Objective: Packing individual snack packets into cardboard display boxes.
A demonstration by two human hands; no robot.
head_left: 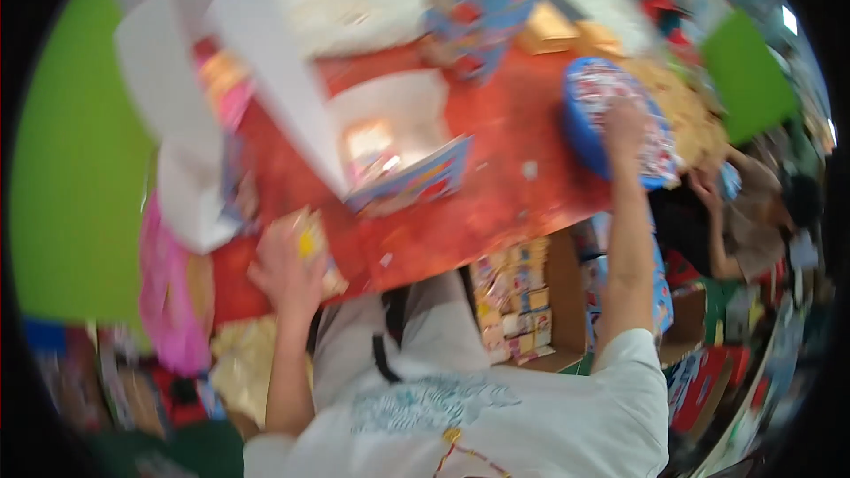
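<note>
Frame blurred by motion; details soft.

Left hand (285, 270) at about 8 o'clock of the view, fingers curled over a small yellow packet (309, 243) at the near edge of the red tabletop (496, 177). Grip looks closed on it, though blur hides the fingertips. A pink bag (168, 292) hangs just left of that hand, at 9 o'clock from it.

White sheets (257, 53) lie across the tabletop's left half, at 11 o'clock of the view. An open white box (390, 119) sits near centre; something orange-pink shows inside, too blurred to tell what. A flat blue-edged printed card (416, 179) lies against the box at its 6 o'clock.

Under the tabletop edge, at 5 o'clock of centre, a brown carton (531, 301) holds rows of small colourful packs.

Right hand (624, 124) at 2 o'clock of the view, arm stretched up, palm flat on a round blue tin (611, 119) with a patterned lid; fingers spread narrow over its top. Cannot tell if it grips.

Further right, another person's hand (708, 186) near the tin. Green panels (748, 75) beyond.
</note>
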